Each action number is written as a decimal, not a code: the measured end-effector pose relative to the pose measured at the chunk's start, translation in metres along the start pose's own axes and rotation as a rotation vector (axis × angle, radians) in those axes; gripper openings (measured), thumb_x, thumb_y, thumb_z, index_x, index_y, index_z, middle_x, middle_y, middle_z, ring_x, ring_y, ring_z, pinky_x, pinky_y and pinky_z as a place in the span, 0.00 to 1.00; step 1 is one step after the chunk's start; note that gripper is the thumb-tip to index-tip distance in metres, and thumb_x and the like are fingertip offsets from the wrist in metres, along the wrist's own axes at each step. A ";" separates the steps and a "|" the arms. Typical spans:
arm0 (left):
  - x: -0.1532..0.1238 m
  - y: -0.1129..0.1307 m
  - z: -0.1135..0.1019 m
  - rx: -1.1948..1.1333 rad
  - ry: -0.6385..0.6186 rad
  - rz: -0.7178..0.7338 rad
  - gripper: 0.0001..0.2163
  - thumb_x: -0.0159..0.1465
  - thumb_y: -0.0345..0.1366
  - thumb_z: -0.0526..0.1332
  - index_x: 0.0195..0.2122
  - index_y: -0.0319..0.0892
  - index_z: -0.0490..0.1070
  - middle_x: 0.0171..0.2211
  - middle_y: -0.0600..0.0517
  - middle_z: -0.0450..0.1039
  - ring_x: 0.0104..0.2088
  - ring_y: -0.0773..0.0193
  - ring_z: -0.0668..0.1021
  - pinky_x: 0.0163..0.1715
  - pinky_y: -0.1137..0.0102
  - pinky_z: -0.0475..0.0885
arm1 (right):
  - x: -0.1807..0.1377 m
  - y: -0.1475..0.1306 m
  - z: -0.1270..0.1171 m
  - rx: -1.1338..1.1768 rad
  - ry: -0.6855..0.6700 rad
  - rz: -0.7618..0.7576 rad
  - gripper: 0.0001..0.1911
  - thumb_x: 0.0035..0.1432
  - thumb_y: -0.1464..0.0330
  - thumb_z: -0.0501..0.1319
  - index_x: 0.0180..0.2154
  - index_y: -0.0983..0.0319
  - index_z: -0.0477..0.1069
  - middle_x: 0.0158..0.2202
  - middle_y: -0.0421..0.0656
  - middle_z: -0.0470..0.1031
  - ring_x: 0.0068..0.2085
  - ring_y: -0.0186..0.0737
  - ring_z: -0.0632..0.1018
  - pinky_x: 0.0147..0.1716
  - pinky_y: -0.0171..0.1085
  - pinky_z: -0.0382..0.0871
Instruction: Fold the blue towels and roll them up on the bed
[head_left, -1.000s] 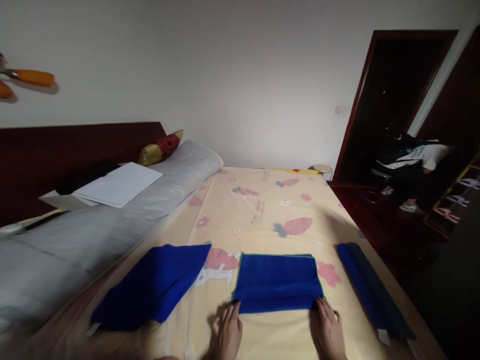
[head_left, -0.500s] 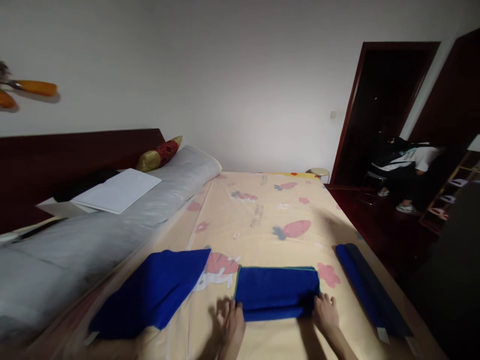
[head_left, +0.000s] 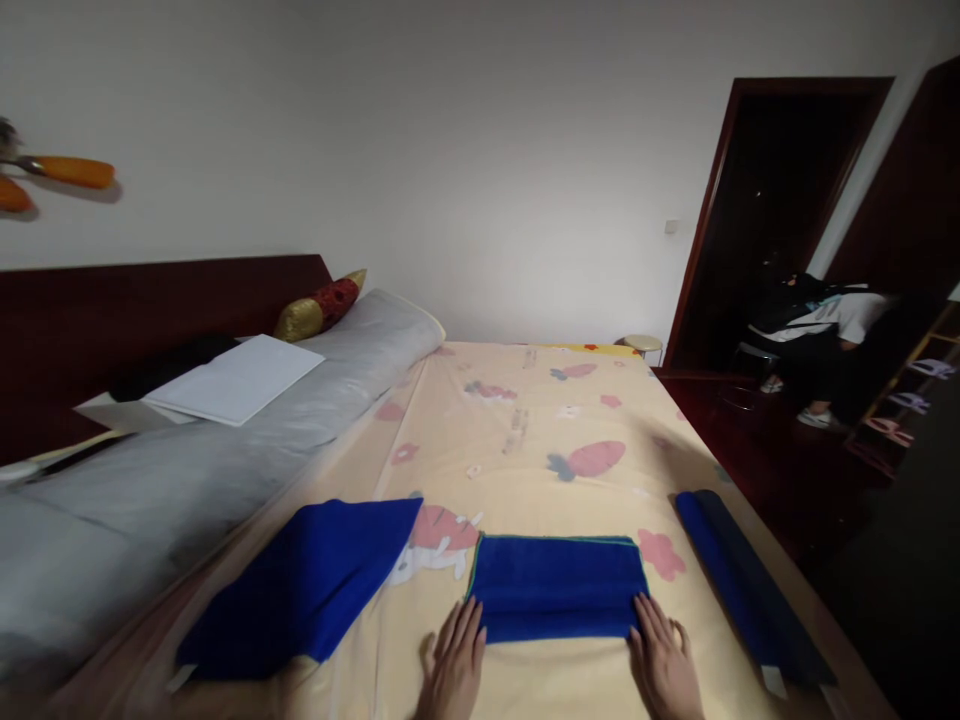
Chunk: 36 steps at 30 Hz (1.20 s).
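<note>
A blue cloth (head_left: 556,588) with green edging lies folded into a rectangle on the bed, its long side toward me. At its near left corner my left hand (head_left: 456,655) rests flat, fingers stretched out with the tips at the edge. My right hand (head_left: 663,645) lies at the near right corner in the same way, fingertips touching the cloth. Neither hand grips it. Off to the left is a second blue cloth (head_left: 304,585), spread loosely with a pointed corner. On the right, rolled or narrowly folded blue and dark cloths (head_left: 742,585) with white tags lie side by side.
The bed (head_left: 517,480) has a carrot-patterned sheet. Along the headboard (head_left: 150,310) are a grey bolster (head_left: 187,480), a white board (head_left: 240,380) and a red-gold pillow (head_left: 322,308). A person (head_left: 825,320) sits near the door, beside a shoe rack (head_left: 896,400).
My hands have gone from curled fingers at the cloth's near corners to flat, stretched fingers there. The folded cloth's right end looks flatter and slightly wider.
</note>
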<state>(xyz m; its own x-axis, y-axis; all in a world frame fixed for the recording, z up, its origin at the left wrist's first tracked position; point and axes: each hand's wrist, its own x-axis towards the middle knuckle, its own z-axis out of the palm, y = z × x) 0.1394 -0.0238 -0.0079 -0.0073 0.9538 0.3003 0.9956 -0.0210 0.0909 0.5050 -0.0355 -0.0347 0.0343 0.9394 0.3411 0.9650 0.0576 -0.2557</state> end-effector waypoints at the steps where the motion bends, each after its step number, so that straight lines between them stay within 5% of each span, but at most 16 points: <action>1: -0.001 -0.001 0.000 0.016 0.010 -0.053 0.21 0.67 0.38 0.46 0.60 0.58 0.61 0.62 0.55 0.64 0.64 0.57 0.63 0.61 0.50 0.55 | -0.002 0.003 0.000 -0.021 0.019 0.040 0.27 0.64 0.57 0.47 0.60 0.59 0.62 0.62 0.48 0.63 0.63 0.52 0.63 0.59 0.57 0.55; 4: -0.001 0.023 0.004 0.010 0.028 -0.028 0.23 0.65 0.34 0.46 0.61 0.54 0.59 0.63 0.52 0.62 0.66 0.53 0.58 0.62 0.46 0.51 | -0.003 -0.021 0.003 0.000 0.037 0.016 0.28 0.62 0.60 0.49 0.62 0.59 0.59 0.65 0.49 0.58 0.65 0.53 0.59 0.59 0.58 0.54; 8: 0.005 0.082 0.010 -0.135 -0.046 0.346 0.25 0.65 0.30 0.45 0.64 0.51 0.54 0.62 0.54 0.63 0.62 0.64 0.65 0.60 0.63 0.61 | 0.007 -0.084 0.012 0.170 -0.108 -0.281 0.26 0.64 0.63 0.47 0.64 0.53 0.54 0.64 0.42 0.60 0.63 0.44 0.63 0.58 0.47 0.62; 10: 0.011 0.099 0.012 -0.190 -0.108 0.423 0.24 0.67 0.32 0.44 0.64 0.52 0.53 0.62 0.55 0.64 0.60 0.66 0.67 0.59 0.66 0.63 | 0.014 -0.100 0.015 0.196 -0.157 -0.314 0.25 0.66 0.62 0.46 0.63 0.52 0.55 0.63 0.41 0.62 0.63 0.43 0.64 0.58 0.47 0.61; 15: 0.025 0.063 0.007 -0.130 -0.204 0.173 0.22 0.68 0.42 0.42 0.64 0.54 0.51 0.65 0.55 0.56 0.64 0.62 0.62 0.60 0.58 0.60 | 0.024 -0.049 0.014 0.073 -0.106 -0.061 0.26 0.65 0.55 0.46 0.60 0.57 0.62 0.62 0.45 0.62 0.62 0.48 0.65 0.59 0.53 0.60; 19: 0.026 0.028 0.010 -0.004 -0.134 -0.017 0.22 0.67 0.43 0.44 0.63 0.54 0.54 0.65 0.52 0.56 0.65 0.58 0.61 0.62 0.51 0.52 | 0.019 0.002 0.013 -0.021 -0.046 0.072 0.27 0.64 0.57 0.45 0.60 0.59 0.61 0.63 0.46 0.61 0.64 0.51 0.62 0.59 0.57 0.57; 23: 0.022 0.060 0.021 -0.053 -0.066 0.074 0.23 0.67 0.34 0.43 0.63 0.51 0.56 0.63 0.50 0.60 0.64 0.57 0.63 0.62 0.50 0.55 | 0.020 -0.029 0.022 -0.016 -0.004 0.006 0.27 0.60 0.65 0.49 0.60 0.60 0.63 0.64 0.47 0.59 0.65 0.53 0.60 0.60 0.58 0.54; 28: 0.032 0.113 0.026 -0.288 -0.218 0.403 0.23 0.68 0.34 0.43 0.64 0.50 0.54 0.62 0.52 0.63 0.61 0.64 0.67 0.60 0.61 0.63 | 0.033 -0.095 0.035 0.160 -0.122 -0.191 0.24 0.64 0.64 0.47 0.60 0.54 0.61 0.62 0.42 0.63 0.61 0.44 0.66 0.56 0.46 0.64; 36: 0.052 0.037 0.011 -0.088 -0.221 0.061 0.24 0.68 0.44 0.41 0.65 0.52 0.47 0.67 0.54 0.49 0.66 0.58 0.57 0.63 0.51 0.52 | 0.046 -0.019 0.021 0.011 -0.093 0.069 0.30 0.65 0.53 0.43 0.62 0.60 0.58 0.65 0.45 0.57 0.65 0.50 0.60 0.59 0.54 0.57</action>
<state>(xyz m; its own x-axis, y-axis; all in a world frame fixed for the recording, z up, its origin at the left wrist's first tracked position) 0.1774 0.0282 0.0007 0.0829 0.9921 0.0938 0.9816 -0.0975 0.1644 0.4822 0.0139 -0.0332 0.0754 0.9685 0.2372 0.9583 -0.0046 -0.2857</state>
